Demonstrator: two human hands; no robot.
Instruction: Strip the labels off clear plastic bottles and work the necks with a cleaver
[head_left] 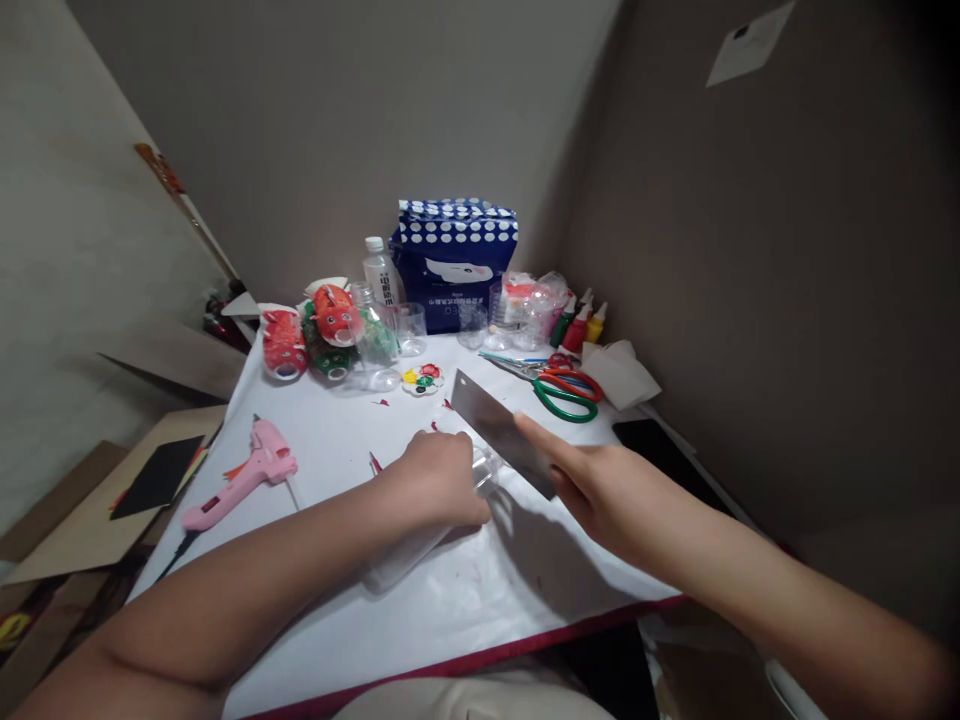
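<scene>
My left hand [442,480] is closed around a clear plastic bottle [405,560] that lies on its side on the white tabletop [330,440]. Part of the bottle shows to the right of my fingers; the rest is under my hand and forearm. In my right hand [592,490] is a cleaver [502,430] with a broad metal blade. One finger stretches along the blade, and the handle is hidden in my grip. The blade is tilted beside the bottle's right end; whether it touches I cannot tell.
A pink glue gun [259,475] lies at left. Scissors [566,395] and paint bottles [577,325] are at right. Behind stand a blue bag [454,275], a clear bottle [375,330] and red decorated figures [283,342]. A paint palette [424,379] sits mid-table.
</scene>
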